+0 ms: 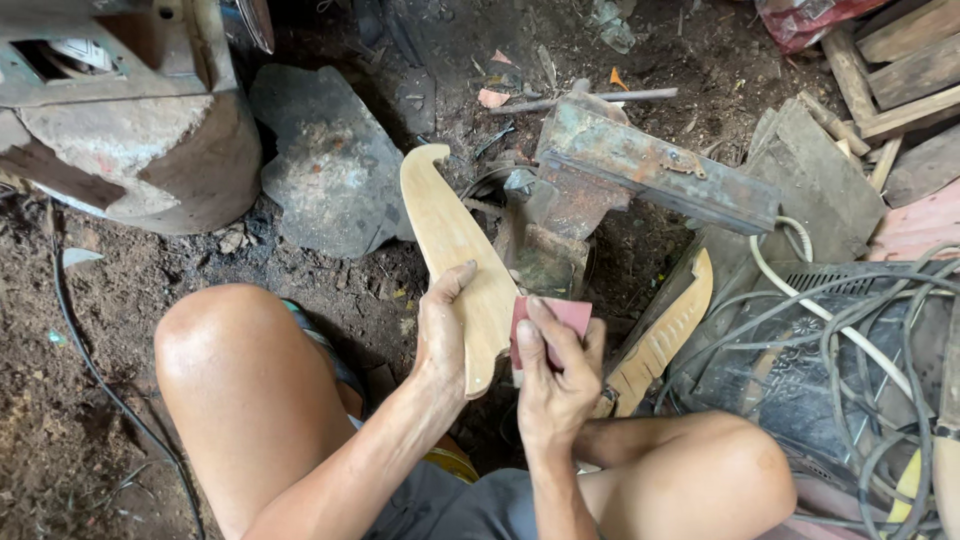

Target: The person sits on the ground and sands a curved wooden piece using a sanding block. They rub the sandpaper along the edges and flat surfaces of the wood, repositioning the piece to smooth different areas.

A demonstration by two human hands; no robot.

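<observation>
The left hand [443,335] grips a long, pale wooden piece [455,245], thumb on its upper face and fingers wrapped under its edge. The piece runs up from the hand toward a rusted iron vise [620,170], its hooked tip just left of the vise and near a flat grey stone [330,165]. The right hand [553,375] pinches a folded square of reddish sandpaper [560,318] between thumb and fingers and presses it against the lower right edge of the wooden piece.

Judging from this grip, the wood is held in the hand alone, not clamped, so a hard stroke could twist it loose or let the sandpaper slide off the edge onto the left thumb. Uneven pressure could flatten the curve. The bare knees [235,360] sit just below the work, and a tangle of grey cables [850,340] lies right of the vise, where a dropped piece might snag.

The wood is smooth, light tan and blade-shaped, with a curled end. A second carved piece [665,335], ridged along one side, leans below the vise. The vise is flaked with rust and old paint; the floor is dark, crumbly dirt.
</observation>
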